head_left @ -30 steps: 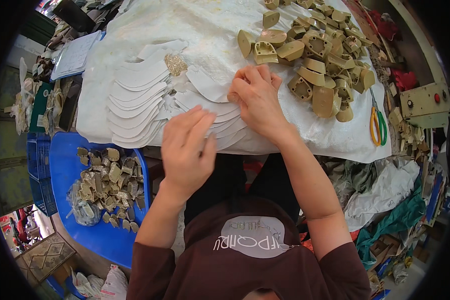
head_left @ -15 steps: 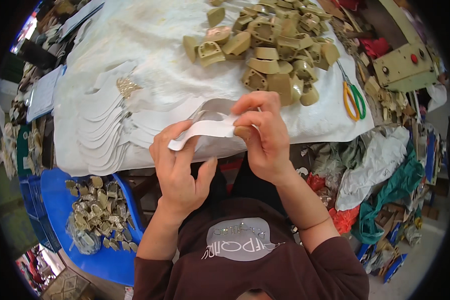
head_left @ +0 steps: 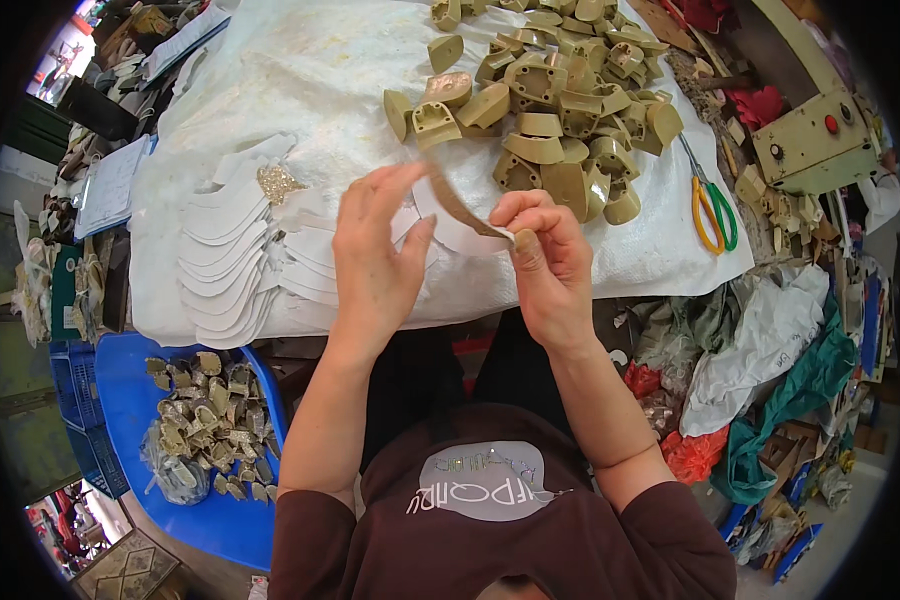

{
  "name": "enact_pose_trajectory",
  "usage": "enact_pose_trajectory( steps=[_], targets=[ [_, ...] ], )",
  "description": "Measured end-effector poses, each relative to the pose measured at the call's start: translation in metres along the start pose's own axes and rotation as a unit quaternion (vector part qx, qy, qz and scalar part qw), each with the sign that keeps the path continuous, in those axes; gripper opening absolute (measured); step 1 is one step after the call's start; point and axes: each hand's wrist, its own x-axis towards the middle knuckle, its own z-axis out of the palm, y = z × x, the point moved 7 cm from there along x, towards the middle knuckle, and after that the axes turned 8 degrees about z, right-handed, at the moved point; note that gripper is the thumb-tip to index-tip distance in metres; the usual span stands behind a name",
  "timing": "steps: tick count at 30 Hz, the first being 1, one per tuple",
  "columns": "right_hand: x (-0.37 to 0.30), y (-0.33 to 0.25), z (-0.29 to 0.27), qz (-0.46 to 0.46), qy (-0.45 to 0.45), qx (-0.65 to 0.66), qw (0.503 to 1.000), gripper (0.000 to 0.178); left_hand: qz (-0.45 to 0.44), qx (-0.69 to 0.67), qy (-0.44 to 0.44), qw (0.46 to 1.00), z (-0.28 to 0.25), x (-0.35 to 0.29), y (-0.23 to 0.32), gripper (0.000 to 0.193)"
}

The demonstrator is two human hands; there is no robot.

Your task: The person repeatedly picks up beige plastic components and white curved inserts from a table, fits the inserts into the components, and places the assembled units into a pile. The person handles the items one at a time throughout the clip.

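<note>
A thin curved strip (head_left: 460, 208), dark brown on the side facing me and pale along its edge, stands over the white-covered table. My right hand (head_left: 552, 265) pinches its near right end between thumb and fingers. Beside the far left end, my left hand (head_left: 375, 245) has its fingers stretched and its thumb apart; its fingertips are slightly blurred. To the left lie overlapping white curved pieces (head_left: 220, 255), fanned in rows, with one glittery gold piece (head_left: 278, 184) on top. Beyond my right hand is a heap of olive-tan, hollow shoe-heel-like blocks (head_left: 538, 82).
Green-and-yellow-handled scissors (head_left: 708, 210) lie at the table's right. A blue chair (head_left: 210, 530) at lower left holds glittery pieces (head_left: 210, 415) and a plastic bag. Crumpled bags (head_left: 740, 350) crowd the right side, below a control box (head_left: 815, 140) with a red button.
The strip has turned from showing its white face to showing its brown one. My left hand has moved up and its fingers have straightened; my right hand keeps its pinch.
</note>
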Motion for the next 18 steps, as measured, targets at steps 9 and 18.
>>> enact_pose_trajectory(
  steps=[9,18],
  targets=[
    [-0.002,-0.004,-0.01,0.015,0.076,0.135,0.988,0.008,0.165,0.069,-0.123,0.976,0.042,-0.022,0.028,0.04],
    [-0.017,-0.048,-0.047,-0.072,0.145,-0.035,0.986,0.01,0.208,0.264,0.044,0.941,-0.044,-0.01,0.03,0.035]
  ],
)
